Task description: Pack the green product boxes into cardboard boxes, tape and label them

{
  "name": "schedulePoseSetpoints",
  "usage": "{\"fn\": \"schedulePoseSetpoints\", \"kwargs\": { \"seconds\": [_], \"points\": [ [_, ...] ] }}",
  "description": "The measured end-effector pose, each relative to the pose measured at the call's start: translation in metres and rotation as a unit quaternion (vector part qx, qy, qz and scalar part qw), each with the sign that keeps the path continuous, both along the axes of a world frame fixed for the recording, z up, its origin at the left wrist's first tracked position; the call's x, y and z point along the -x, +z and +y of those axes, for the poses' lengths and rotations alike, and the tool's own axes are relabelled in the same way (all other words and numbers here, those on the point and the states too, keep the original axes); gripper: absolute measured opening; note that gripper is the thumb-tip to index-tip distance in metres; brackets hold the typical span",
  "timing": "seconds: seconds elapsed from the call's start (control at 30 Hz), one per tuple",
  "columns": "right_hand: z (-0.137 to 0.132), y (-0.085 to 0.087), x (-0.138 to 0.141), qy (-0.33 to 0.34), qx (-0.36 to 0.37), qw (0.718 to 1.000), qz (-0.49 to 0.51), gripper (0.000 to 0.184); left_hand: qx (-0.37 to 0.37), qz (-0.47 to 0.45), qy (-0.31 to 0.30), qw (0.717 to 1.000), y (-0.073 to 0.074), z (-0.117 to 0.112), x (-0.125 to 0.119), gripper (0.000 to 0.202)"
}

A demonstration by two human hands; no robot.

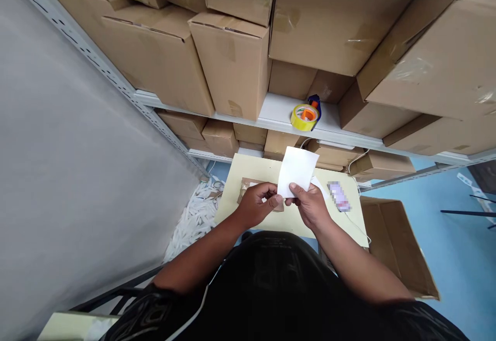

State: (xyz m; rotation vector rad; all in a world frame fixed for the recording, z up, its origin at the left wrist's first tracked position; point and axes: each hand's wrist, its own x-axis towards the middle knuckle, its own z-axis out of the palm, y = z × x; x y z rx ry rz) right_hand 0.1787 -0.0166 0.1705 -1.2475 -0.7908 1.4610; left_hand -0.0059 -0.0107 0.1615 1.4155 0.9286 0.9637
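white sheet runs up and away from the fingers, right thumb across its near edge

at the left, white strips heap on the floor beside the table. a brown packet lies on the tabletop, partly hidden by the left hand. that hand's fingers are curled inward, thumb tip at the sheet's near left corner; whether they pinch it or only touch it, i cannot tell.

the white sheet is in front of the body, over the table, between the two hands. its long axis points away from the person, the far end leaning slightly right, so nearly all of it lies beyond the fingertips. the right hand has the closer hold: thumb flat on the face near the lower right corner, fingers closed behind.

further right, a pixelated purplish item lies on the table, apart from the right hand, and an open carton stands past the table's edge.
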Motion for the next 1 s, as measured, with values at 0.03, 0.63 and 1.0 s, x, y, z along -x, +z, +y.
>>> {"fn": "schedulePoseSetpoints", "kwargs": {
  "seconds": [0.03, 0.63, 1.0],
  "points": [
    [0.0, -0.002, 0.0, 0.0, 0.001, 1.0, -0.01, 0.038, 0.004, 0.005, 0.004, 1.0, 0.0, -0.001, -0.001, 0.033],
    [-0.015, -0.072, -0.112, -0.011, 0.006, 0.987, -0.163, 0.053, 0.173, -0.041, -0.025, 0.984, -0.028, 0.043, -0.078, 0.031],
    [-0.031, -0.081, -0.172, 0.052, -0.05, 0.916, -0.394, 0.046, -0.297, 0.254, -0.229, 0.892, -0.047, 0.047, -0.143, 0.101]
  ]
}}
